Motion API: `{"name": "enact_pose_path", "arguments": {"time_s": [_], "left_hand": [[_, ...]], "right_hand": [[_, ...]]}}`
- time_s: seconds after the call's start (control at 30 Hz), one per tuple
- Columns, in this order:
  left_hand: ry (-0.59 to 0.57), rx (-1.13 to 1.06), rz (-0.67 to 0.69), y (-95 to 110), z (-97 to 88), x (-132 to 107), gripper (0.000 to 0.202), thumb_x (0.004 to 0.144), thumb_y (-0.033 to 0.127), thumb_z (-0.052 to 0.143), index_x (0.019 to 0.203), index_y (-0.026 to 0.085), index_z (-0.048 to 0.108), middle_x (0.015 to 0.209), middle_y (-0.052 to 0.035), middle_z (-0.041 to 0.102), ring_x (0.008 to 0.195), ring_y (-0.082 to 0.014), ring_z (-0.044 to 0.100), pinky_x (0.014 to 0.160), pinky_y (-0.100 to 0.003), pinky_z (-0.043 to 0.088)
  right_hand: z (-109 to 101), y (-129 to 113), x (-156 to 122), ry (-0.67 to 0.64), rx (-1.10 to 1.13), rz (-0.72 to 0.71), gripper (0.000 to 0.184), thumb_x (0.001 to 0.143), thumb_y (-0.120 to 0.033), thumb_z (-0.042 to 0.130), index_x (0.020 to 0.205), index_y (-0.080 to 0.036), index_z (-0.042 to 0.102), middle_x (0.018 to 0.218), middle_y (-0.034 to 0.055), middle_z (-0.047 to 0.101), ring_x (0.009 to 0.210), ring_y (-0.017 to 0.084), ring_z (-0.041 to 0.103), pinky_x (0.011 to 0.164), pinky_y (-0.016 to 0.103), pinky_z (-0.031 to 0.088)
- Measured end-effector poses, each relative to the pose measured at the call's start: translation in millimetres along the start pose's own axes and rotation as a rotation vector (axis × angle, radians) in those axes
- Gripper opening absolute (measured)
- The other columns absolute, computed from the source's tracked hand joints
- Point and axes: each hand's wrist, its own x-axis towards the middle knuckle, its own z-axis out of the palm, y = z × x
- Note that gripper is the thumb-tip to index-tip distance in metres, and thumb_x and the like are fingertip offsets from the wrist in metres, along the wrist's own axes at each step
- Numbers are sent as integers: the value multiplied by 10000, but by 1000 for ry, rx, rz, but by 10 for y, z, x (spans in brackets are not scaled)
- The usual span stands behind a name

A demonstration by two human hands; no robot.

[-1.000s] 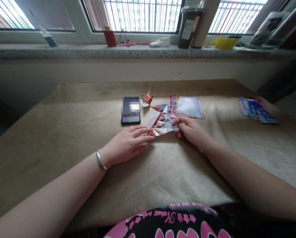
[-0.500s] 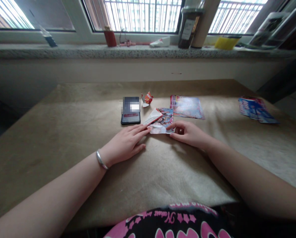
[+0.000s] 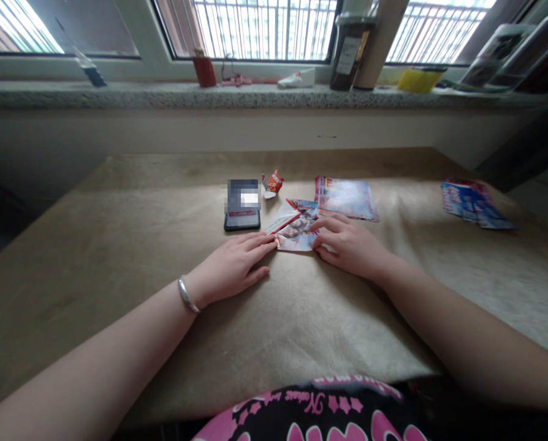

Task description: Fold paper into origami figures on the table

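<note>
A colourful printed paper sheet [image 3: 295, 234] lies on the table between my hands. Its upper left part is folded over, showing a white face with a red edge. My left hand [image 3: 237, 263], with a silver bangle at the wrist, rests flat with stretched fingers, their tips on the sheet's left corner. At the right edge of the sheet, my right hand [image 3: 347, 245] has its fingers bent and its thumb close to them, gripping the paper. Its fingertips partly cover that edge.
Beyond my left hand lies a phone [image 3: 241, 217]. A small folded red paper piece [image 3: 273, 184] stands beside it. Further right are a stack of printed sheets [image 3: 347, 199] and some blue printed packets [image 3: 476, 205]. Jars and small items line the stone windowsill [image 3: 255, 98].
My right hand has shifted slightly along the sheet's right edge and its fingers have changed from a pinch to a broader bend. The sheet has turned a little. My left hand stays put.
</note>
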Motion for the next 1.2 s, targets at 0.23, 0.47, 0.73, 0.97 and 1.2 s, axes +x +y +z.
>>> {"name": "enact_pose_path", "arguments": {"time_s": [0.23,0.47,0.73,0.97,1.2], "left_hand": [[14,-13,76,42,-5,24,474,895,307,482,1341,160,422,1385,-93,452,1269,-213,419,1067,-383,355],[-7,-60,123,166,-26,24,492,879,267,509,1355,193,412,1366,-70,478,1246,-196,448,1056,-359,379],[-25,-79,149,125,-23,25,494,881,268,517,1358,212,402,1390,-55,451,1260,-195,429,1060,-371,372],[-18,-122,141,135,-29,31,482,887,261,505,1352,191,395,1358,-82,480,1245,-195,449,1049,-361,383],[16,-124,114,149,-1,49,520,874,260,515,1360,167,358,1323,-104,503,1206,-195,485,1016,-340,416]], "right_hand": [[-54,-61,6,-123,310,-55,139,698,-69,478,725,-203,503,1163,83,626,1088,195,553,898,361,443],[-110,3,-3,-161,393,-27,153,658,-55,432,685,-206,442,1016,75,668,888,202,583,794,351,438],[-85,1,-11,-135,432,63,183,703,-76,434,780,-193,551,938,63,670,863,188,583,778,314,436],[96,89,-12,29,508,423,101,820,-238,418,779,-199,502,629,-13,553,538,128,469,515,236,363],[178,97,43,39,278,529,105,835,-283,453,800,-203,511,687,4,584,589,146,508,561,258,370]]}}
